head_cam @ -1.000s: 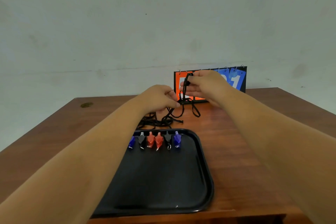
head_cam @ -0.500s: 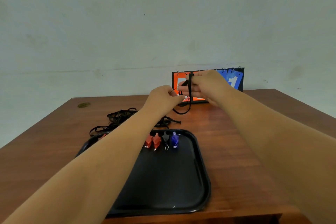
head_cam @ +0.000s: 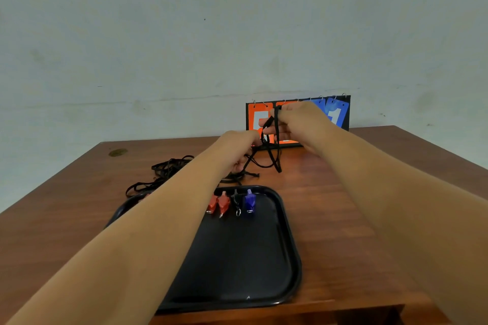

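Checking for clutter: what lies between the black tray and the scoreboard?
Head view: the left hand and right hand gripping a black cord, loose strands on the table.

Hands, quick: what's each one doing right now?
Left hand: fingers curled, pinching the black cord.
Right hand: gripping the same cord, which loops over its fingers.

Head view, sole entry: a wide-angle camera is worn on the head and directed forward and down over the near edge of the bench (head_cam: 343,219), toward the wall (head_cam: 237,34). Forearms are framed close; left hand (head_cam: 237,148) and right hand (head_cam: 298,124) are centred, at arm's length.
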A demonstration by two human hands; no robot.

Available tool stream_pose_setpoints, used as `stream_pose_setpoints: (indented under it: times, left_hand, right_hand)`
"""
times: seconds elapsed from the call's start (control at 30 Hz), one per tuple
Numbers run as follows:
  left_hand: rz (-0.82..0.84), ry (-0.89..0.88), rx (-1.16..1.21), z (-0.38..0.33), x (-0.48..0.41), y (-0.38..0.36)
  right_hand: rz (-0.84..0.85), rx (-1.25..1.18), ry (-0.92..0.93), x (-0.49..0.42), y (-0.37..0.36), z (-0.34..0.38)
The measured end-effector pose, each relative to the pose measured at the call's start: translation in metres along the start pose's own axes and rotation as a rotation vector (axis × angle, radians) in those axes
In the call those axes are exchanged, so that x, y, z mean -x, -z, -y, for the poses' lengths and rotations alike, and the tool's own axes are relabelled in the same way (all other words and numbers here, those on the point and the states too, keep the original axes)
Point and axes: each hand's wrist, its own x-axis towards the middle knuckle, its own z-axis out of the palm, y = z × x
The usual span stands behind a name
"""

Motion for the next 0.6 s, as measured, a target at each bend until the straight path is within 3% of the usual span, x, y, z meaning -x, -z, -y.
stream_pose_setpoints:
  times: [0.23, 0.4, 0.6]
  left_hand:
    - [-0.014, -0.193, -0.204, 0.004, 0.001, -0.002]
    - [-0.053, -0.207, -0.202, 0.009, -0.002, 0.001]
    - [-0.115, -0.215, -0.459, 0.016, -0.01, 0.014]
  right_hand:
    - [-0.009, -0.043, -0.003, 0.002, 0.004, -0.001]
    - [-0.019, -0.046, -0.006, 0.005, 0.005, -0.003]
    - [-0.156, -0.031, -0.029, 0.002, 0.011, -0.007]
